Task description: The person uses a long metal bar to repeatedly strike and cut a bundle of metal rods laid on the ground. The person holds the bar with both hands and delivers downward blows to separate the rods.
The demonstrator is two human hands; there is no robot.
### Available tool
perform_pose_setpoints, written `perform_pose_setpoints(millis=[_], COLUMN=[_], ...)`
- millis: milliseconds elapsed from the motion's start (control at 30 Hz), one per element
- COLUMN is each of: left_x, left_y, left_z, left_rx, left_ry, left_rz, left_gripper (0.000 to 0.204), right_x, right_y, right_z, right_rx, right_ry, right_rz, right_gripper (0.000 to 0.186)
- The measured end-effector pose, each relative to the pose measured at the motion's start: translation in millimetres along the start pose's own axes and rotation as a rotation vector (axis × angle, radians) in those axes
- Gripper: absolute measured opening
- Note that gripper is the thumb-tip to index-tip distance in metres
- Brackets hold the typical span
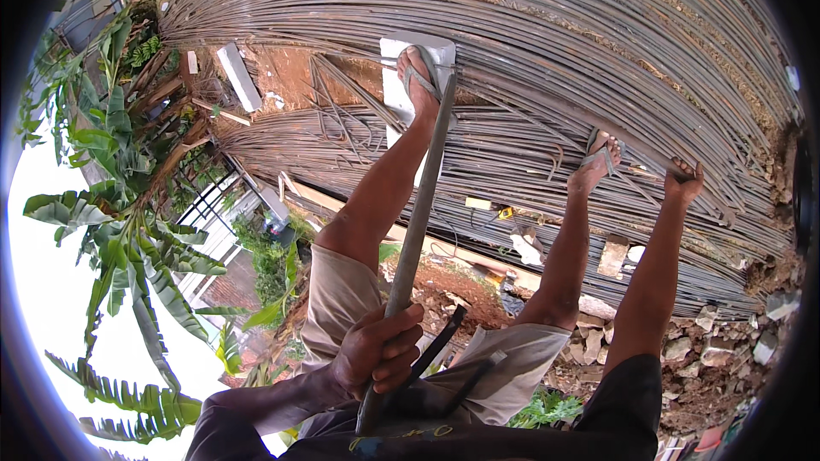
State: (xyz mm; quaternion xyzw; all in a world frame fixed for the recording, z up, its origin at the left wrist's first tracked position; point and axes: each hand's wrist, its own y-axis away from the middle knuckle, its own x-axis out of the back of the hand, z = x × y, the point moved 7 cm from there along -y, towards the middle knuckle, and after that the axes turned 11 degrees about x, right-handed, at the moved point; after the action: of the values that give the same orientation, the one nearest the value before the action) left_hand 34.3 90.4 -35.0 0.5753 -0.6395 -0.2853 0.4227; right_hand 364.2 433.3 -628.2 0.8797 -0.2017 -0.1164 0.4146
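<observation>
Clasping one pipe (415,230) with left grip (386,348) and one bar (598,116) with right grip (685,181), two sandalled feet (421,96) set on one white block (396,96) and among rods (547,0) too many to count. As for pipe: grey, long, straight, slanting up from lap to block, with any contact against bar hard to make out.

The left grip (382,352) clasps a grey pole (423,205), the right grip (685,181) a brown bar (635,143).
</observation>
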Motion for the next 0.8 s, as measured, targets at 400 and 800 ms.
perform_pose_setpoints(millis=[400, 800], left_x=[24, 33], left_y=[-22, -9], left_z=[-20, -19], left_rx=[0.007, -0.136], left_ry=[0.075, 0.003], left_rz=[-0.047, -0.027], left_gripper=[0.028, 0.018], right_x=[-44, -118], right_y=[231, 540], right_z=[-96, -158], right_rx=[0.183, 0.147], right_ry=[-0.026, 0.127], right_rz=[0.133, -0.402], right_gripper=[0.028, 0.014])
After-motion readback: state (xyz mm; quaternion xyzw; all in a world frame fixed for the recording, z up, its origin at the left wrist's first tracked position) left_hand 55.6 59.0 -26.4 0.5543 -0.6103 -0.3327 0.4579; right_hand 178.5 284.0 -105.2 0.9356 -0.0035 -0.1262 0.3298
